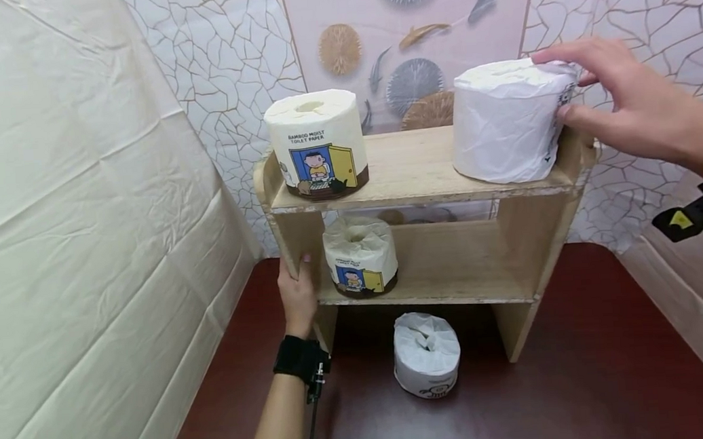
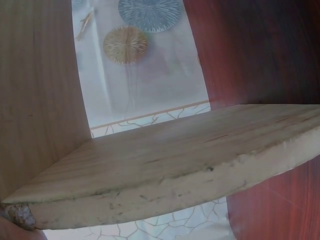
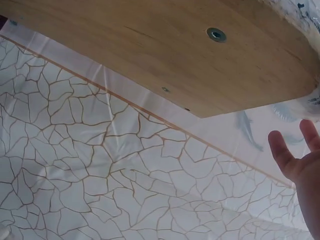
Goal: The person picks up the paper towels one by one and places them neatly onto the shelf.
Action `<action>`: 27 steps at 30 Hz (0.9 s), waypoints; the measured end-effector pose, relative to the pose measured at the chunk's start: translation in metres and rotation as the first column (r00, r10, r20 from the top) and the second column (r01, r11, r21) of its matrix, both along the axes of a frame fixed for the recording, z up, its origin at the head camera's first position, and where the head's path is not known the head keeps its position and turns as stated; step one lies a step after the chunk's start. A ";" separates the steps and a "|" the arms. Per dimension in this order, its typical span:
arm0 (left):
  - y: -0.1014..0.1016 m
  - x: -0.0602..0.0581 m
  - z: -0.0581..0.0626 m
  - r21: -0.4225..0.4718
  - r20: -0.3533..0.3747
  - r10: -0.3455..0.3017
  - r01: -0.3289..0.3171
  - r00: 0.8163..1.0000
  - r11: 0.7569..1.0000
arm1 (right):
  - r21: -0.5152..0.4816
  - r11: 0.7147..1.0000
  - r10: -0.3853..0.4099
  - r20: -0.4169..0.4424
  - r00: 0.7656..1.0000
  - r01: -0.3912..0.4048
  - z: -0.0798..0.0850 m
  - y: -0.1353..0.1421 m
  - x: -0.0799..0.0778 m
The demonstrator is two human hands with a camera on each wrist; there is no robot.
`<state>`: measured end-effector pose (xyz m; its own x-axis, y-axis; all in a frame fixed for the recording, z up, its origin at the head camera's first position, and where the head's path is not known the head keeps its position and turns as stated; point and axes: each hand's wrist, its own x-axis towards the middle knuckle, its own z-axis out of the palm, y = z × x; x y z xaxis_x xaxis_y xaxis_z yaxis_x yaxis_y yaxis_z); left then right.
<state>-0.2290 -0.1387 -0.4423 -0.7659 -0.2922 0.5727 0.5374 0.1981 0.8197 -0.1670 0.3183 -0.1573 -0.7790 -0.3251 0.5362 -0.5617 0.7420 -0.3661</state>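
A small wooden shelf [image 1: 421, 167] stands on the dark red table. My left hand [image 1: 298, 299] grips its left side panel near the middle board; in the left wrist view that panel's edge [image 2: 165, 192] fills the lower part. On the top board's right end sits a white-wrapped toilet paper roll [image 1: 507, 123]. My right hand [image 1: 631, 98] holds this roll's right side, a finger over the top rim and the thumb against the side. In the right wrist view, two fingers [image 3: 282, 152] show below the roll, which is mostly cut off.
A cream toilet paper roll [image 1: 321, 130] with a cartoon print stands at the top left. A similar roll [image 1: 360, 260] is on the middle board's left. Under the shelf, a white roll [image 1: 427, 357] rests on the table [image 1: 229, 398]. Patterned cloth [image 1: 223, 45] hangs behind.
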 end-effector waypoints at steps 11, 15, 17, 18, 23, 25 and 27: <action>0.004 0.002 0.003 0.004 0.049 -0.015 0.014 0.999 1.000 | 0.028 0.999 0.021 -0.022 1.000 -0.021 0.001 -0.009 0.002; 0.004 0.001 0.004 0.003 0.035 -0.009 0.009 0.999 1.000 | 0.013 1.000 0.010 -0.015 1.000 -0.010 0.001 -0.010 0.002; 0.002 0.000 0.004 0.002 0.022 -0.006 0.006 1.000 1.000 | -0.007 1.000 0.001 -0.008 1.000 -0.001 0.000 -0.010 0.002; 0.001 0.000 0.004 0.000 0.015 -0.004 0.004 1.000 1.000 | -0.015 1.000 -0.009 -0.008 1.000 0.009 -0.001 -0.011 0.002; -0.003 -0.001 0.000 -0.017 0.007 -0.012 0.012 1.000 1.000 | -0.042 0.999 -0.036 -0.011 0.999 0.035 -0.001 -0.015 -0.002; -0.003 0.001 0.000 -0.022 0.013 -0.013 0.014 1.000 1.000 | -0.050 0.998 -0.031 -0.006 0.999 0.031 0.000 -0.016 -0.003; -0.002 0.001 0.001 -0.024 0.016 -0.014 0.014 1.000 1.000 | -0.064 0.998 -0.023 0.005 1.000 0.023 0.001 -0.016 -0.004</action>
<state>-0.2277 -0.1408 -0.4412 -0.7786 -0.2675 0.5676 0.5275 0.2107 0.8230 -0.1706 0.3025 -0.1559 -0.7882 -0.2723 0.5519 -0.5431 0.7296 -0.4156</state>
